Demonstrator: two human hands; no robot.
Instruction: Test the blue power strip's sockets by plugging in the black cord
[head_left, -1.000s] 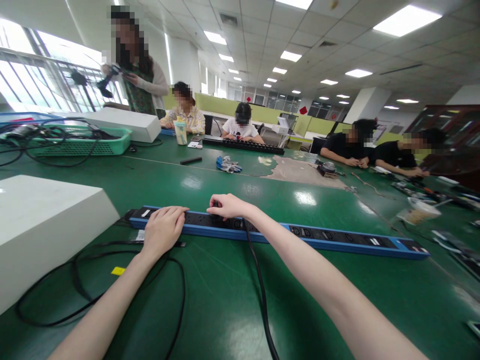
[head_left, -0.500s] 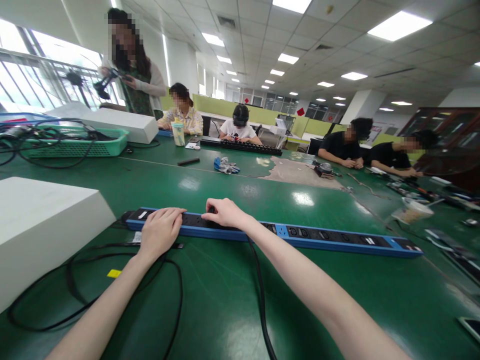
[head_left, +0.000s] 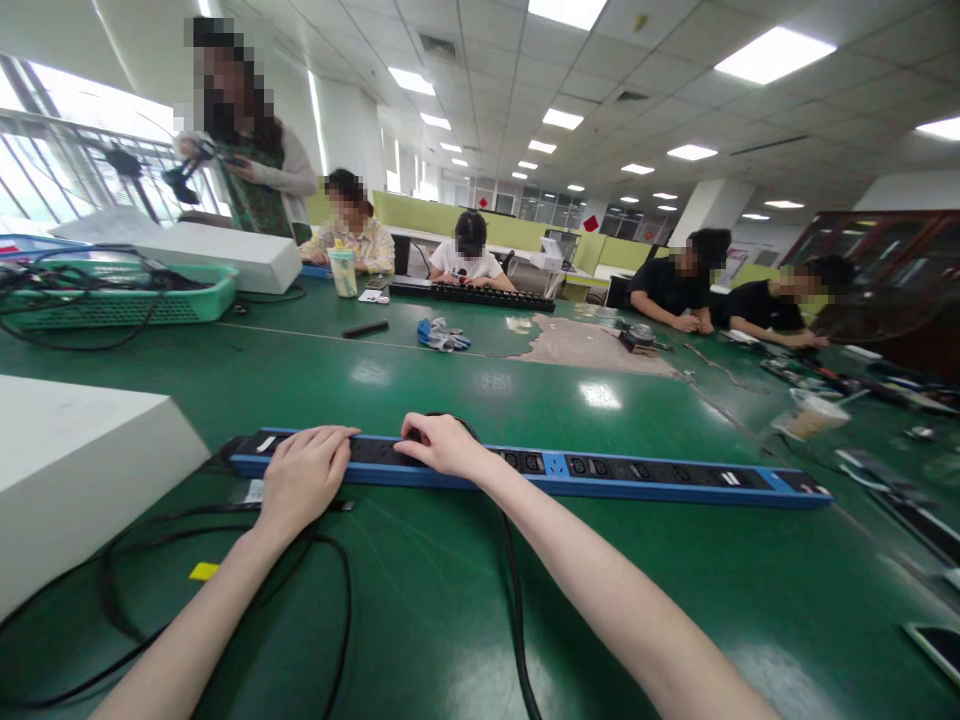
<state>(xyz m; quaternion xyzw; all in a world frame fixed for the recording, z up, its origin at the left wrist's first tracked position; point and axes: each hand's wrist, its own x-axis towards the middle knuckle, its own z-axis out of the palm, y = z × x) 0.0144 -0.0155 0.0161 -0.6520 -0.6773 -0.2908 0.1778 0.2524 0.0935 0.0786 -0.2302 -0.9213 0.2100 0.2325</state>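
Observation:
A long power strip [head_left: 615, 470] with a blue body and black socket face lies across the green table in front of me. Near its left end, my left hand [head_left: 304, 482] is closed over the strip, fingertips at the far edge. My right hand [head_left: 441, 445] pinches a black plug [head_left: 415, 435] at the sockets just right of my left hand. My fingers hide most of the plug, so how deep it sits cannot be seen. A thick black cable [head_left: 517, 600] comes out below my right forearm and runs toward me.
Looped black cord [head_left: 341, 600] with a yellow tag [head_left: 203, 571] lies by my left forearm. A white box [head_left: 82, 460] stands at left, behind it a green basket [head_left: 142, 300] of cables. Gloves [head_left: 442, 335] lie farther back. Several people are around the table.
The whole view has shifted slightly, with the scene appearing a little farther left. Both hands keep their places on the strip, and a dark cable loop now shows behind my right hand.

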